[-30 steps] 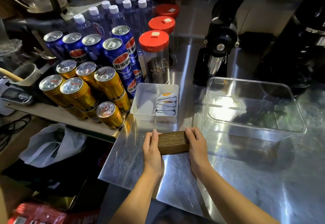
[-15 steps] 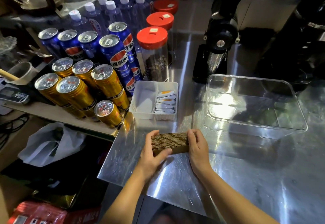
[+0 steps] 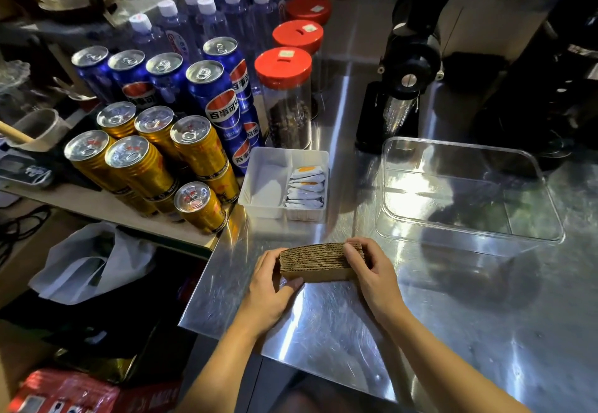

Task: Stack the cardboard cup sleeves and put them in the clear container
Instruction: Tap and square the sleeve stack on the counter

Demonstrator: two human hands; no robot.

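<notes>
Presently one stack of cardboard sleeves point(image 3: 318, 262) sits over the steel counter point(image 3: 453, 331), gripped at either end: left hand point(image 3: 270, 289) fingers curled around its left end, right hand point(image 3: 372, 270) fingers clamped over its right. One clear container point(image 3: 466, 234) stands near, to the right. Counted at left: six gold cans point(image 3: 139, 166), five blue cans point(image 3: 212, 95), three red-lidded jars point(image 3: 284, 95), one white tray point(image 3: 262, 182) of sachets. Surroundings dim and cluttered.

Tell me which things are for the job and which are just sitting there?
For the job: brown cardboard sleeve stack, left hand, right hand, empty clear plastic container.

Just sitting: gold drink cans, blue cola cans, red-lidded jars, white sachet tray, black grinder.
</notes>
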